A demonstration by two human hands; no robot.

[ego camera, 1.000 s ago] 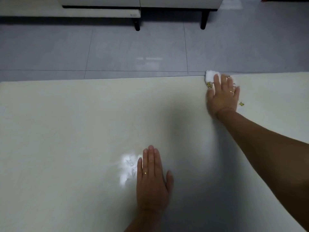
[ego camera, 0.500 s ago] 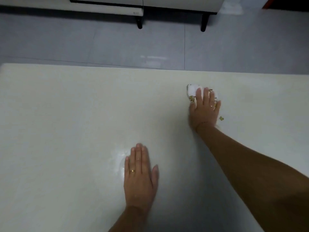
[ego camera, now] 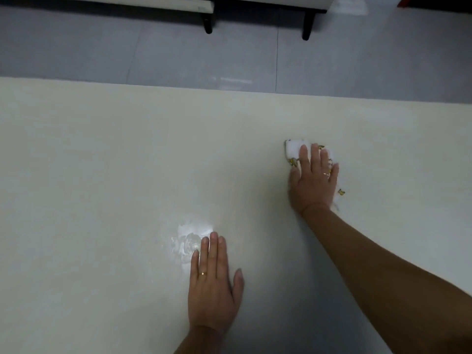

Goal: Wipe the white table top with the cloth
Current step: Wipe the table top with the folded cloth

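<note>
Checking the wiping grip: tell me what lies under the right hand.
A white cloth with yellow print lies under the right hand, flat on the white table top; its middle is covered.

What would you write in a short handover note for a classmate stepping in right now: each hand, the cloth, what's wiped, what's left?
Right hand: flat, pressing the cloth onto the table, right of centre, short of the far edge.
Left hand: flat on the table, near side, empty, bracing.
Done: cannot tell which parts are wiped.
Left: a shiny patch by the left fingertips, maybe glare or wet; wipe across it and the rest.
</note>
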